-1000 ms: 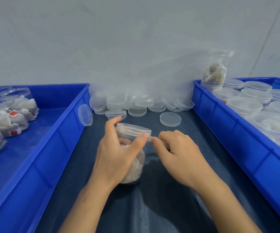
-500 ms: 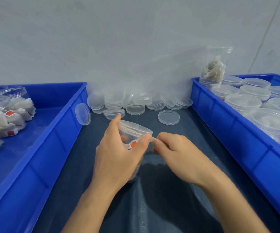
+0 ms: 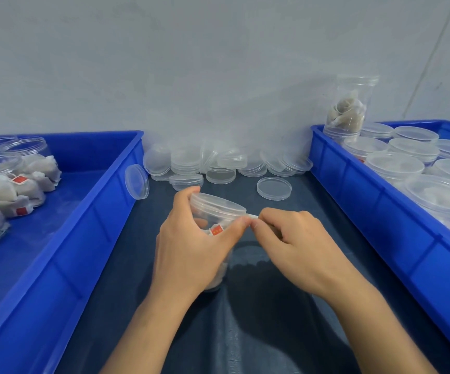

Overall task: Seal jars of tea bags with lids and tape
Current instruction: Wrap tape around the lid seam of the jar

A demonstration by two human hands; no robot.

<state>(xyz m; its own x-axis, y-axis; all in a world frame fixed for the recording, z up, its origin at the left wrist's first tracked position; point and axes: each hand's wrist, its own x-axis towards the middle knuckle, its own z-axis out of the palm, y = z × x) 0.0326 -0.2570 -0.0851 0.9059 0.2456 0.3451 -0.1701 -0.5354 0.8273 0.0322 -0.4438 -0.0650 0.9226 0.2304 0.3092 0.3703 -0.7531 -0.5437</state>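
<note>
the clear, colourless plastic jar [image 3: 213, 211] in the left hand's grip [image 3: 191, 247] shows pale off-white tea bags inside and one small red tag with pale marks [image 3: 216, 230]. its lid is clear and faintly milky. the strip of tape [image 3: 252, 215] at the right hand's grip [image 3: 294, 238] looks whitish and see-through. under both grips lies the dark navy counter [image 3: 272, 319], plain and unpatterned. left of the grips is a bright blue plastic tray [image 3: 83, 238] holding clear jars of white bags with red tags [image 3: 15, 190]. right of them is another bright blue tray [image 3: 380, 211]. beyond the grips, frosted clear loose lids [image 3: 218, 163] sit against a plain pale grey wall [image 3: 191, 63].
</note>
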